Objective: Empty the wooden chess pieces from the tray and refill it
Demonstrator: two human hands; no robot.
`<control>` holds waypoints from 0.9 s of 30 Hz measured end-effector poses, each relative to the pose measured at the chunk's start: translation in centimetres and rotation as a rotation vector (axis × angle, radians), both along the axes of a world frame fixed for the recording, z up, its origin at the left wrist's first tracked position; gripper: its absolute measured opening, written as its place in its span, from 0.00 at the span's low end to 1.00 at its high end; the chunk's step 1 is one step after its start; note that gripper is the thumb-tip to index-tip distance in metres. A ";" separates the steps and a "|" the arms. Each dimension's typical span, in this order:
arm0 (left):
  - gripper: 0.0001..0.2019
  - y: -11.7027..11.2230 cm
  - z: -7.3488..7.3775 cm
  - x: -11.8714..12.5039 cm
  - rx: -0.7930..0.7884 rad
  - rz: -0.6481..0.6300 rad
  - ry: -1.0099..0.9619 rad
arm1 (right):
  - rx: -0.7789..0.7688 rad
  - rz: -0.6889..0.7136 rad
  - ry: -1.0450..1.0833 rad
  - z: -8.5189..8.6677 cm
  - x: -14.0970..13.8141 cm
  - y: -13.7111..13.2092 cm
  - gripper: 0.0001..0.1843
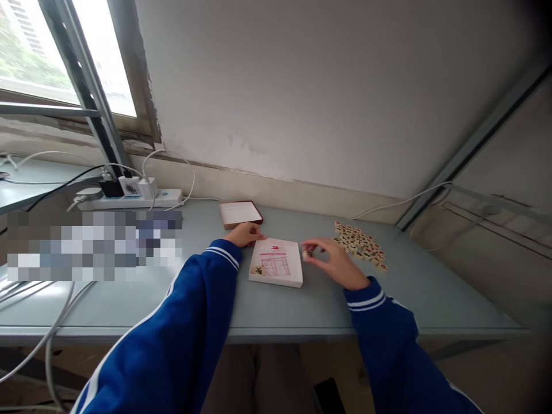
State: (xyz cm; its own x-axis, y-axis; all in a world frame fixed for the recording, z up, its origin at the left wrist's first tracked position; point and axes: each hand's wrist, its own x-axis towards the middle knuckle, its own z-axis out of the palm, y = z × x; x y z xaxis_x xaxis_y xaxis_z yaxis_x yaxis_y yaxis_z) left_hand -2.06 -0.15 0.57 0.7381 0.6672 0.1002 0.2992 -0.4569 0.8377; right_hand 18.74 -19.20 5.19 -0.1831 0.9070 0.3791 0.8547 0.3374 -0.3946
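A white box with a red line pattern inside lies on the grey table; one round game piece sits in its near left corner. My left hand rests at the box's far left corner, fingers curled against it. My right hand hovers just right of the box and pinches a small round game piece between its fingertips. A pile of several round pale pieces with red and dark marks lies behind my right hand.
A box lid with a dark red rim lies behind the white box. A white power strip with plugs and cables sits at the back left below the window. A white cable runs along the wall. Loose cables hang at the left edge.
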 end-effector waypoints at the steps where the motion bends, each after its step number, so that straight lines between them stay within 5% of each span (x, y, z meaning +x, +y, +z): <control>1: 0.23 0.0 0.0 0.0 0.005 0.001 0.001 | 0.002 -0.070 -0.013 -0.3 1.8 -0.7 0.14; 8: 0.23 0.0 0.1 0.0 0.002 0.003 0.013 | 0.005 -0.292 -0.203 -3.1 11.7 -3.8 0.10; 15: 0.22 -0.1 0.0 -0.1 0.002 0.025 -0.005 | 0.165 -0.446 -0.406 -3.5 14.0 -2.9 0.11; 18: 0.22 -0.1 0.0 -0.2 -0.006 0.032 -0.007 | 0.169 -0.320 -0.271 -2.1 10.7 -2.2 0.11; 23: 0.23 0.0 -0.2 -0.2 0.011 0.028 -0.006 | 0.061 0.084 -0.117 0.6 -0.3 -0.1 0.10; 27: 0.23 -0.2 -0.1 -0.2 0.030 0.031 -0.008 | -0.074 0.427 -0.171 0.6 -7.1 3.1 0.13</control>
